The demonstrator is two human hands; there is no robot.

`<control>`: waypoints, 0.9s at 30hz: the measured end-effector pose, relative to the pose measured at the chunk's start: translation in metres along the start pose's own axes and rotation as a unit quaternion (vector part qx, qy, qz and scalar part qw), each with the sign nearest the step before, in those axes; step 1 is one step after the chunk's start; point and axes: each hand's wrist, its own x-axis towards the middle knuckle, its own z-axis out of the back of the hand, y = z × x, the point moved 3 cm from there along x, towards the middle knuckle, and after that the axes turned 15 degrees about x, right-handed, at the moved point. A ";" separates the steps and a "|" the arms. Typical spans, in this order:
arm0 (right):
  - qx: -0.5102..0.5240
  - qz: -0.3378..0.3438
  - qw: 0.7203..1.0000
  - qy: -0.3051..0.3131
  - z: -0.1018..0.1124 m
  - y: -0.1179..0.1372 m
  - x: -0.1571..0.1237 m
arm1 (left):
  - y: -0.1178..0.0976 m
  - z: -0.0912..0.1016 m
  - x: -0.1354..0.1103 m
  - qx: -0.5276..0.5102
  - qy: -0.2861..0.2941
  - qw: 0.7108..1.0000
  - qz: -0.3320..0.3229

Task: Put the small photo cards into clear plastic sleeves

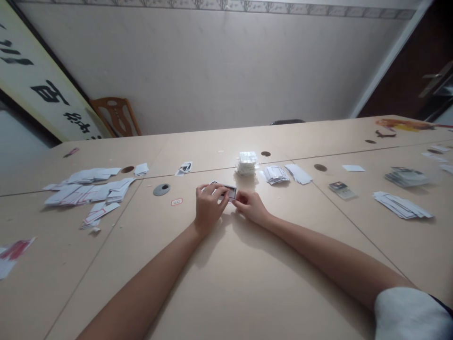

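Near the middle of the table, my left hand is closed on a small card with a white border and a dark picture, its fingers lying over the top of it. My right hand is pinched at the card's lower right corner; whether its fingertips grip the card or something thin beside it is hard to make out. Just beyond the hands stands a stack of clear plastic sleeves or cases. A small label with a red border lies left of my left hand.
White paper slips are heaped at the left. Stacks of white cards and long slips lie to the right, with clear-wrapped picture cards between them. A grey cable-hole cover and a few loose cards sit left of centre.
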 end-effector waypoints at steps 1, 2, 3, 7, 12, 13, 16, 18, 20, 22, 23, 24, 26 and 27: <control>-0.006 0.002 1.000 0.000 0.000 0.000 0.000 | 0.000 0.000 0.000 0.000 0.001 1.000 0.003; -0.010 0.004 1.000 0.000 0.000 -0.001 0.000 | 0.001 0.000 0.000 -0.001 0.001 1.000 0.006; -0.008 0.003 1.000 -0.002 0.000 -0.002 0.000 | 0.001 0.001 0.001 -0.002 0.002 1.000 0.011; 0.044 -0.022 0.998 -0.025 0.002 -0.004 0.001 | 0.003 0.003 0.002 -0.018 0.017 0.999 0.032; 0.077 -0.030 0.996 -0.023 0.002 -0.005 0.001 | 0.001 0.002 0.003 -0.041 0.077 0.996 0.023; 0.083 -0.031 0.996 -0.019 0.002 -0.005 0.001 | 0.001 0.001 0.003 -0.043 0.084 0.995 0.020; 0.096 -0.031 0.995 -0.011 0.002 -0.007 0.001 | 0.003 -0.002 0.002 -0.050 0.096 0.994 0.022; 0.094 -0.029 0.995 -0.007 0.002 -0.007 0.001 | 0.005 -0.004 0.002 -0.056 0.099 0.993 0.029; 0.081 -0.030 0.996 -0.007 0.002 -0.005 0.001 | 0.006 -0.005 0.002 -0.066 0.102 0.992 0.033; 0.061 -0.031 0.998 -0.009 0.002 -0.004 0.001 | 0.007 -0.005 0.002 -0.077 0.101 0.991 0.038; 0.054 -0.031 0.998 -0.010 0.002 -0.003 0.001 | 0.007 -0.005 0.002 -0.082 0.099 0.991 0.041; 0.050 -0.031 0.998 -0.010 0.003 -0.003 0.001 | 0.007 -0.005 0.002 -0.086 0.097 0.991 0.045; 0.052 -0.030 0.998 -0.008 0.002 -0.002 0.001 | 0.007 -0.005 0.003 -0.088 0.093 0.990 0.050; 0.056 -0.030 0.998 -0.008 0.002 -0.002 0.000 | 0.007 -0.005 0.003 -0.088 0.092 0.991 0.051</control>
